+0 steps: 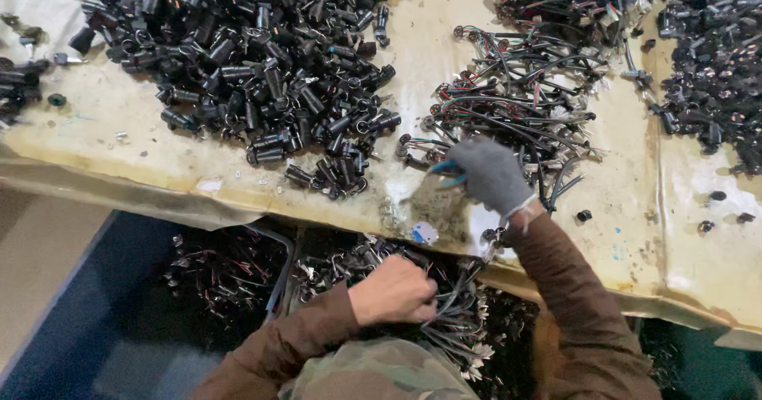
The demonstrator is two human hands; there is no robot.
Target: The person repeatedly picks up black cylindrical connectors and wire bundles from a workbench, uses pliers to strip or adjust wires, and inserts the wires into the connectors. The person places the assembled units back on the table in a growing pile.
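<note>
head view: one camera looks down at a worn table (159,158) and a person's two hands.
landmark: the pile of wired parts (516,102) on the table, a tangle of black, red and green wires with small round ends.
right hand: the right hand (490,175) wears a grey glove and sits on the near edge of the wire pile. its fingers are bent and pinch something small and blue; i cannot tell what that thing is.
left hand: the left hand (392,290) is bare. it is below the wire pile, off the near edge of the table, and is closed tight around a bundle of wires (454,321).
bundle: it lies low, close to the person's body. its long way runs from the left hand out to the right and down, and the wire ends fan out there.
which hand is nearer: the right hand is touching the wire pile; the left hand is well apart from it.
black tubes: a big heap of short black tubes (262,59) lies to the left of the wire pile.
more black bits: another dark heap (714,67) lies to the right of the wire pile.
bin: a dark bin (230,269) with more wired parts sits below the table edge, left of the left hand.
</note>
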